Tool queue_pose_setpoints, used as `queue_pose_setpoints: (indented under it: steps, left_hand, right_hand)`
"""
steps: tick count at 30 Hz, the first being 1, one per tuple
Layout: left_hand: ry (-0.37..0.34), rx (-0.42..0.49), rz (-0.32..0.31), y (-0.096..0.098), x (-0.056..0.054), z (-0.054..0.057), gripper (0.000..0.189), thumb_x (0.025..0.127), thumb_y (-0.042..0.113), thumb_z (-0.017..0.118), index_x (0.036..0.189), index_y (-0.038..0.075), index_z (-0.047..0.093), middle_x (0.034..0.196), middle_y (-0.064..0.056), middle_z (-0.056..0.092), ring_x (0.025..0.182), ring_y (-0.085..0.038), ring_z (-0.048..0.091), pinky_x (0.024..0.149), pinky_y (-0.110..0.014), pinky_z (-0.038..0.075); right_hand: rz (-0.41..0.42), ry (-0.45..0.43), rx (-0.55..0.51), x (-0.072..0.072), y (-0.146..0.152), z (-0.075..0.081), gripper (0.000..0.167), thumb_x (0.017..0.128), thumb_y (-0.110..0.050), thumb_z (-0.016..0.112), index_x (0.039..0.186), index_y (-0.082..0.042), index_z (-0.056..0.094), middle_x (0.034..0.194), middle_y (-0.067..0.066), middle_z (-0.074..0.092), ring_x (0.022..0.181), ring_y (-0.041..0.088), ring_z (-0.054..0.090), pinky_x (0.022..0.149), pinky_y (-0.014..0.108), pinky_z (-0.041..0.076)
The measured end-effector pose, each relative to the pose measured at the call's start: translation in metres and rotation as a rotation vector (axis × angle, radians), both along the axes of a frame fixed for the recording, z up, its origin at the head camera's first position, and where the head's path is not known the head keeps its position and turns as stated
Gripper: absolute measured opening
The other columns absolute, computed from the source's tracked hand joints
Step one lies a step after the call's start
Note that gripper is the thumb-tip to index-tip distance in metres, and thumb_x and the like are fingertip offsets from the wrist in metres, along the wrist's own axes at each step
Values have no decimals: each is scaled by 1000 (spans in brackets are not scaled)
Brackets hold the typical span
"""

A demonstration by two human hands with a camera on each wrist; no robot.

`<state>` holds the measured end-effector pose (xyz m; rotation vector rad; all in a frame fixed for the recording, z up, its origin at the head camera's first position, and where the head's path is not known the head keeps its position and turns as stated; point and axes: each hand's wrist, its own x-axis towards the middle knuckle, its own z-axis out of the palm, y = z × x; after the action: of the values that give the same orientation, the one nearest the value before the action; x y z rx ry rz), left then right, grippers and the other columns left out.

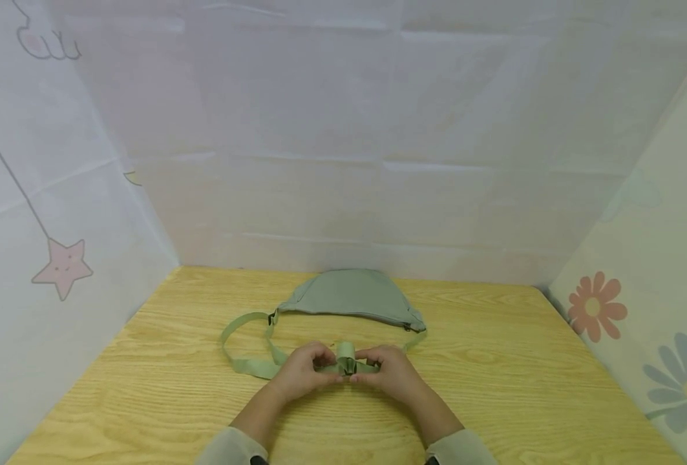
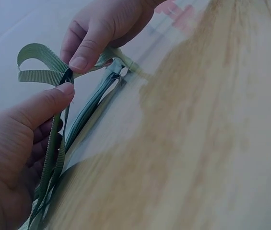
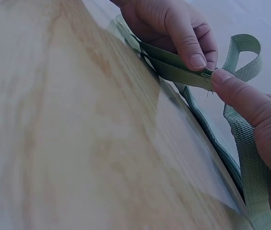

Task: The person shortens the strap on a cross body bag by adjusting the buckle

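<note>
A grey-green waist bag [image 1: 351,294] lies on the table with its zip edge toward me. Its green webbing strap [image 1: 256,367] comes round to the near side, where both hands hold it. My left hand [image 1: 305,371] pinches the strap between thumb and fingers, and two layers of webbing run back from it in the right wrist view. Close beside it, my right hand [image 1: 394,373] pinches the strap from the other side. Between the fingertips a loop of webbing [image 2: 37,62] stands up. A small dark piece [image 2: 67,76] at the loop's base is mostly hidden by the fingers.
A dark strap adjuster [image 1: 272,318] sits by the bag's left end, with a wide strap curve lying to its left. The wood-grain table [image 1: 523,374] is bounded by pale cloth walls [image 1: 343,161] behind and on both sides.
</note>
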<state>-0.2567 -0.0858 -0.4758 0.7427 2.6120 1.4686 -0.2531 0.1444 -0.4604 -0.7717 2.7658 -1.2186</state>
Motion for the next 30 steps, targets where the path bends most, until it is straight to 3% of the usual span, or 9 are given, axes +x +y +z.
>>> queue_pose_setpoints:
  steps: [9,23,30]
  left_hand:
    - [-57,18,-13,0,2,3,25,83,27,79,100,12,67,99,-1,65,91,-13,57,79,-25,48]
    - [-46,45,-1,-3,2,4,28,81,27,82,101,14,68,99,1,65,86,-8,54,76,-24,47]
    - [-46,51,26,-16,0,2,29,79,25,83,100,10,69,101,-3,68,92,-12,58,81,-25,48]
  right_hand:
    - [-2,-17,2,0,0,0,42,80,-35,80,115,-13,73,78,-8,60,66,3,44,58,21,41]
    - [-8,-7,-9,-1,1,-2,46,79,-36,80,116,-8,72,81,-6,63,66,2,45,58,21,42]
    - [-9,-20,-24,-1,1,-1,44,79,-36,80,114,-10,73,78,-7,61,64,3,46,56,22,42]
